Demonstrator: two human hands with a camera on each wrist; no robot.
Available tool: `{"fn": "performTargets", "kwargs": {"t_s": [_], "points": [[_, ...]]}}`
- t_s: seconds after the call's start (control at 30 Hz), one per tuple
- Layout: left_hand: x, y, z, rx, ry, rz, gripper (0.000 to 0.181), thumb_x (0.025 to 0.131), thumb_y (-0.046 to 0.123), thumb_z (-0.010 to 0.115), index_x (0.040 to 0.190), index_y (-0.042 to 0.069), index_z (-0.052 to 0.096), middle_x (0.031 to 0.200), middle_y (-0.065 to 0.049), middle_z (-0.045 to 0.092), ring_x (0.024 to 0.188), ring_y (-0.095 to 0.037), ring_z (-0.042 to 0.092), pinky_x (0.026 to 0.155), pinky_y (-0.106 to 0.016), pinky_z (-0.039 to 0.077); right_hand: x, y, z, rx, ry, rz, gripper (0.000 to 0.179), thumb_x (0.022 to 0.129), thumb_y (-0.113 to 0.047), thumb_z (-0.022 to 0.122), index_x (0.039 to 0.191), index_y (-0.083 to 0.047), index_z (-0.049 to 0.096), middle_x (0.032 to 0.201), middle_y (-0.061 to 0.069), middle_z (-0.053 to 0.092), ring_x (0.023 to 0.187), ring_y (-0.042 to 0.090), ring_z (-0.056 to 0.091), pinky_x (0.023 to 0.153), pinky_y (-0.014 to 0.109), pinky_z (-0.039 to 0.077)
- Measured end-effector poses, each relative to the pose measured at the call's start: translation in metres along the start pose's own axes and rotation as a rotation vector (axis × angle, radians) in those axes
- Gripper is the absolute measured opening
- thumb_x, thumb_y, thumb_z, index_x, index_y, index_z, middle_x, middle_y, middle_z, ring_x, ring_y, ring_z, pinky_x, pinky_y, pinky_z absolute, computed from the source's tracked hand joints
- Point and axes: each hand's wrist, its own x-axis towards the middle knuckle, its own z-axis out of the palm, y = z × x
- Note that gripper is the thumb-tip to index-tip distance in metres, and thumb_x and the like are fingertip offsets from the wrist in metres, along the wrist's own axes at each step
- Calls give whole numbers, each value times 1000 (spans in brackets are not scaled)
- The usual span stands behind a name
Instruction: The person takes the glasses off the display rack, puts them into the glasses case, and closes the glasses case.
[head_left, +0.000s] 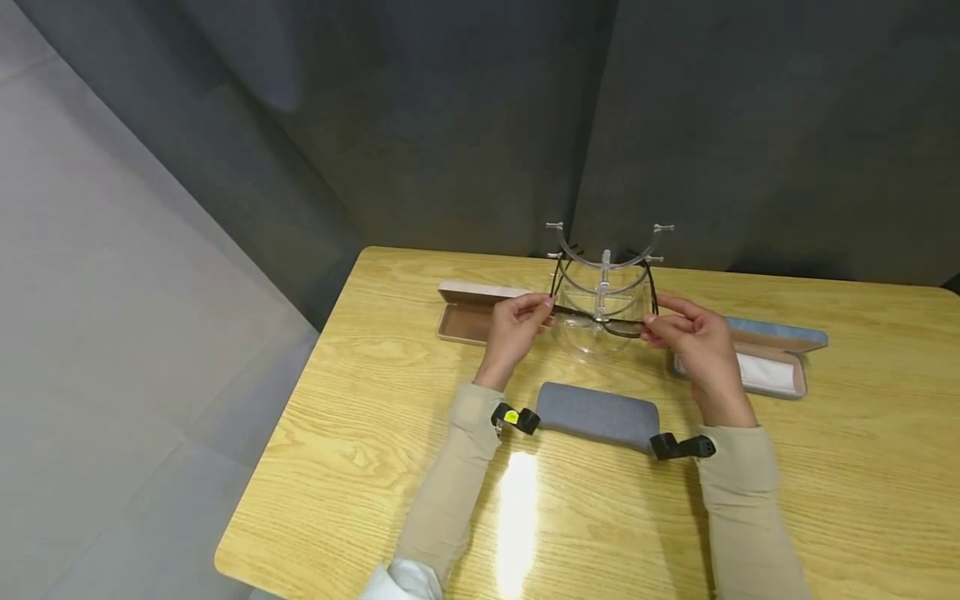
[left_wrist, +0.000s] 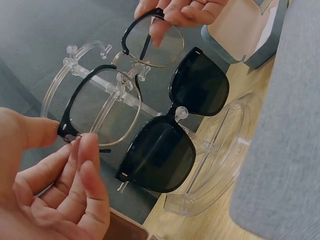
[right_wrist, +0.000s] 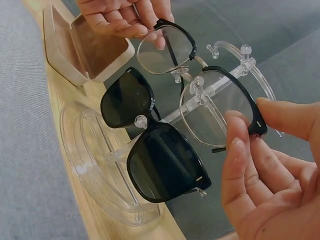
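Observation:
A clear acrylic glasses stand (head_left: 604, 279) rises near the back of the table. At its front are eyeglasses with black brows and thin metal rims (left_wrist: 82, 92), clear-lensed. My left hand (head_left: 514, 333) pinches one outer corner of these eyeglasses between thumb and fingers. At the opposite corner, my right hand (head_left: 703, 346) pinches the frame the same way. The bridge lies close to a peg of the stand; whether it bears on it, I cannot tell. Black sunglasses (right_wrist: 167, 162) sit on the level below, dark lenses facing me.
A closed grey case (head_left: 597, 414) lies in front of the stand. To the left stands an open beige case (head_left: 480, 290), brown inside. An open blue case (head_left: 780, 331) with a white cloth (head_left: 767, 372) inside is at the right. Dark curtain (head_left: 465, 125) hangs behind the table.

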Motion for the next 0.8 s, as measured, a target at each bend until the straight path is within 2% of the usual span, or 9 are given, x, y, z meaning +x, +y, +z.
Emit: {"fn": "performTargets", "kwargs": {"t_s": [0.03, 0.07, 0.13, 0.27, 0.33, 0.37, 0.5, 0.63, 0.8], "points": [[0, 0, 0, 0, -1, -2, 29, 103, 12, 65, 123, -9, 71, 123, -25, 74, 74, -7, 71, 94, -60, 59, -1, 0, 0, 0, -7, 0, 45, 97, -6, 73, 138, -2, 57, 81, -14, 79, 68, 2, 74, 64, 16, 59], [0, 0, 0, -3, -2, -2, 28, 103, 11, 66, 123, -8, 71, 122, -26, 74, 75, -9, 72, 94, -60, 59, -1, -1, 0, -5, -11, 0, 51, 96, -7, 74, 142, 0, 55, 81, -15, 79, 69, 2, 74, 64, 16, 59], [-1, 1, -1, 3, -1, -2, 27, 103, 11, 66, 123, -7, 72, 120, -26, 75, 77, -17, 75, 90, -52, 63, -3, -2, -1, -26, -19, 4, 63, 95, -8, 76, 150, 4, 48, 82, -17, 79, 71, 1, 74, 65, 16, 59], [-8, 5, -5, 4, -18, -9, 29, 101, 10, 68, 125, -6, 71, 119, -26, 75, 94, -39, 76, 90, -51, 63, -10, -4, -2, -138, -42, 71, 74, 95, -14, 78, 158, -3, 42, 89, -25, 77, 82, -4, 73, 76, 14, 55], [-13, 8, -8, 9, -44, -30, 32, 99, 10, 70, 127, -5, 70, 118, -25, 75, 93, -33, 77, 91, -48, 63, -14, -4, -4, -185, -57, 96, 75, 95, -15, 78, 160, -7, 40, 92, -27, 76, 87, -5, 73, 80, 13, 54], [-15, 9, -9, 11, -60, -43, 34, 98, 10, 72, 129, -5, 69, 118, -24, 75, 93, -31, 77, 94, -51, 62, -17, -4, -5, -197, -62, 109, 76, 95, -15, 78, 160, -8, 40, 93, -27, 76, 88, -5, 73, 82, 13, 54], [-26, 15, -11, 11, -123, -82, 43, 94, 10, 77, 134, -3, 67, 120, -22, 73, 94, -10, 74, 95, -35, 63, -27, -5, -12, -167, -65, 98, 75, 93, -12, 80, 158, -6, 42, 93, -23, 77, 87, -3, 75, 79, 13, 57], [-38, 19, -11, 0, -146, -81, 45, 94, 9, 76, 135, -4, 65, 122, -23, 72, 98, -10, 74, 92, -25, 62, -36, -8, -17, -219, -81, 86, 75, 93, -16, 80, 158, -9, 44, 95, -22, 78, 89, -3, 75, 79, 14, 58], [-51, 20, -12, 5, -160, -61, 42, 95, 8, 75, 134, -3, 66, 119, -25, 73, 93, -7, 72, 90, -25, 62, -48, -12, -20, -335, -105, 78, 74, 95, -24, 79, 159, -11, 44, 100, -26, 77, 95, -5, 72, 81, 13, 57]]}}
